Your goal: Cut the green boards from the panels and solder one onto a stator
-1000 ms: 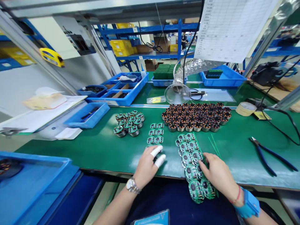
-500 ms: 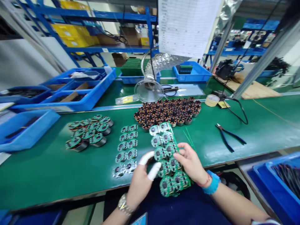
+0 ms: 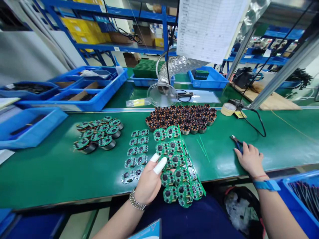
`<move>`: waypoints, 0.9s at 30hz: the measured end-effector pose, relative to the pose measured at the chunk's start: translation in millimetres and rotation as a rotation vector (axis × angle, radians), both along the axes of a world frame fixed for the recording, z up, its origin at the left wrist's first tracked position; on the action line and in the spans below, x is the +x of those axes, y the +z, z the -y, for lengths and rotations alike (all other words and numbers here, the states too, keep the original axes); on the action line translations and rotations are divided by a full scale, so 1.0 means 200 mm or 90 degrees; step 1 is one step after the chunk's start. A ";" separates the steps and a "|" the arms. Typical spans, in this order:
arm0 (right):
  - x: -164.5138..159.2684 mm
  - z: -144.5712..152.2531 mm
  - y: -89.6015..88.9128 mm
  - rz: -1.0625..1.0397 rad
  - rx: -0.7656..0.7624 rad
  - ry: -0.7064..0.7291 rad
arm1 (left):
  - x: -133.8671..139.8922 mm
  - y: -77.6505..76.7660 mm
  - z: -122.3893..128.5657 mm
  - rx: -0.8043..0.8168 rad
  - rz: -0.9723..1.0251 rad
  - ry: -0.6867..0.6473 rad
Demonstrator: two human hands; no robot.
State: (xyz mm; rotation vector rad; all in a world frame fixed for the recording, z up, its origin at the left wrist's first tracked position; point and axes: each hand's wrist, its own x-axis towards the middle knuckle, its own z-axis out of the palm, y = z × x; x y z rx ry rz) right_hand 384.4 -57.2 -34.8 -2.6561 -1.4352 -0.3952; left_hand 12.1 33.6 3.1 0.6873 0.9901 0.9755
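My left hand [image 3: 148, 184], with white covers on two fingers, grips green circuit board panels [image 3: 176, 160] by their left side. The panels overlap and fan out at the lower right, each bearing round boards along a thin edge strip. On the right of the bench, my right hand [image 3: 250, 161] is closed over the dark blue handles of the diagonal cutters [image 3: 233, 138], whose jaws point to the far left. The hand covers most of the handles. Left of the panels, separate round circuit boards [image 3: 133, 151] lie in two columns, partly hidden by my left hand.
Copper-wound motor stators [image 3: 184, 119] stand packed behind the panels. Stators topped with boards [image 3: 98, 134] are grouped at the left. Thin green strips [image 3: 203, 147] lie beside the panels. A fume duct hood [image 3: 163, 95], blue bins [image 3: 99, 99] and a tape roll [image 3: 228, 109] stand farther back.
My right hand has left the panels and moved right onto the cutters. My left hand now grips the panels, which have fanned apart. The camera view has shifted slightly.
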 end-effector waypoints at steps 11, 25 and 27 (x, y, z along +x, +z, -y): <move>-0.53 -0.02 0.22 -0.345 0.218 0.330 | 0.00 0.08 0.03 0.089 0.008 -0.150; -0.76 -0.04 0.32 -0.584 0.053 0.497 | -0.03 0.07 0.06 0.121 -0.032 -0.219; -0.75 -0.03 0.33 -0.611 0.046 0.500 | -0.04 0.07 0.05 0.107 -0.011 -0.227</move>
